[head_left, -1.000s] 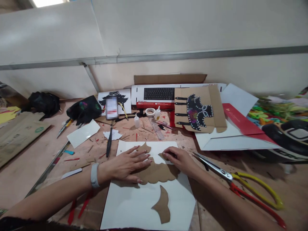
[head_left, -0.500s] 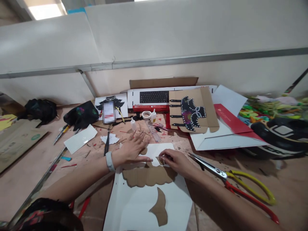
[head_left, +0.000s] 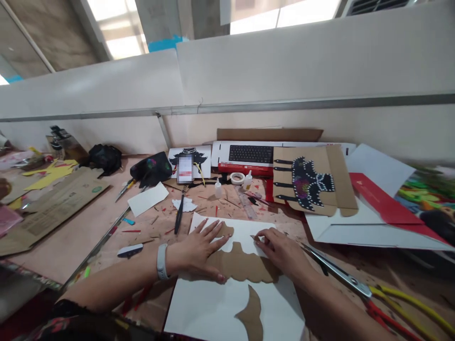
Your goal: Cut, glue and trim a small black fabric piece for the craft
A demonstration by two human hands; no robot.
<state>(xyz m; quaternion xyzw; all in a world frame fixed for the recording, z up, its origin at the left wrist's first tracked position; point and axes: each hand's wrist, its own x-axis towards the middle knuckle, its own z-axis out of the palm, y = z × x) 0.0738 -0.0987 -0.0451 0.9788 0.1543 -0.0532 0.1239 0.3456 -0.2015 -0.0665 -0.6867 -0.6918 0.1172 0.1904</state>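
A white sheet (head_left: 202, 312) lies in front of me with brown cardboard cutouts on it. My left hand (head_left: 199, 251) rests flat with fingers spread. Its thumb is on the scalloped cutout (head_left: 245, 265), and its fingertips reach a small cutout (head_left: 225, 230) at the sheet's far edge. My right hand (head_left: 277, 246) pinches a small cardboard piece (head_left: 253, 237), mostly hidden by the fingers, near the scalloped cutout's right side. Closer to me lies a curved, pointed cutout (head_left: 253, 310), touched by neither hand.
Large scissors (head_left: 350, 282) with red and yellow handles lie at right. Beyond the sheet are glue bottles (head_left: 218, 189), a tape roll (head_left: 237, 178), a ruler (head_left: 246, 201), a phone (head_left: 185, 169) and a beaded black cutout (head_left: 307, 184) on cardboard. A utility knife (head_left: 125, 189) lies left.
The camera view has turned up and to the left. My left hand has come back across the sheet onto the scalloped cutout. My right hand keeps its pinch.
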